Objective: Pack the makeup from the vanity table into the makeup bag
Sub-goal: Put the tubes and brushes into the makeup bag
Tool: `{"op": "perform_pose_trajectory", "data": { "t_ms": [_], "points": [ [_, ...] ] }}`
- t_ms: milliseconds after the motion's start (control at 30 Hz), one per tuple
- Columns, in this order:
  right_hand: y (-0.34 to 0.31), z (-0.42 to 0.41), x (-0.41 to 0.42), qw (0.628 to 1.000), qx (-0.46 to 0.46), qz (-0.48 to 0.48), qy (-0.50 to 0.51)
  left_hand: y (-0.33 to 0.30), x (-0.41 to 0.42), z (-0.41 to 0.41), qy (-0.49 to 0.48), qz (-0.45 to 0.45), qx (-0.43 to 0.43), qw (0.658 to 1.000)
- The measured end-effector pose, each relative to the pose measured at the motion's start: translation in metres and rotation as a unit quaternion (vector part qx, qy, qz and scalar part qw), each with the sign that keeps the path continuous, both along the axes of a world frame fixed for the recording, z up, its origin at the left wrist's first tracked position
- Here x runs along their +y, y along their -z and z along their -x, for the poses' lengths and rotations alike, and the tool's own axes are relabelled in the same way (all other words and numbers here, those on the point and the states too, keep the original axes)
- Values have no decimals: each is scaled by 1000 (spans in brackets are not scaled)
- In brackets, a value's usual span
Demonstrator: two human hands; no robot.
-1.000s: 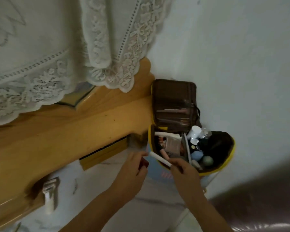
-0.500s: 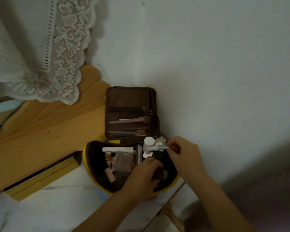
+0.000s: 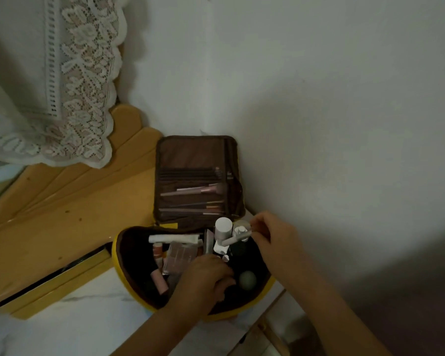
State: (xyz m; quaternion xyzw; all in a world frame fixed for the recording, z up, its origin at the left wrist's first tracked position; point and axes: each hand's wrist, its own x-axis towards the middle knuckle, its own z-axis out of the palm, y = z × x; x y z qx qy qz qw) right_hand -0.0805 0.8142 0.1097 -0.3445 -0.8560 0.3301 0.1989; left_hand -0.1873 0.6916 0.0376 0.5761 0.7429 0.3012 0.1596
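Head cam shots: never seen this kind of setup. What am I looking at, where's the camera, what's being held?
No robot here: a person wears one wide-angle camera on the head, looking down at their own bare hands. An open yellow makeup bag sits on a white marble tabletop against the wall. Its brown lid, standing open, holds brushes. The right hand pinches a slim white stick over the bag, beside a white bottle. The left hand reaches inside, next to a greenish sponge; whether it holds anything I cannot tell.

Brushes (image 3: 203,191) in lid (image 3: 190,152) behind bag (image 3: 118,255)
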Motion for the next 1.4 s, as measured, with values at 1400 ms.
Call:
{"op": "perform_pose_trajectory", "data": {
  "t_ms": [1400],
  "points": [
    [50, 156, 70, 935, -51, 310, 165, 9, 21, 170, -118, 64, 127, 983]
  ]
}}
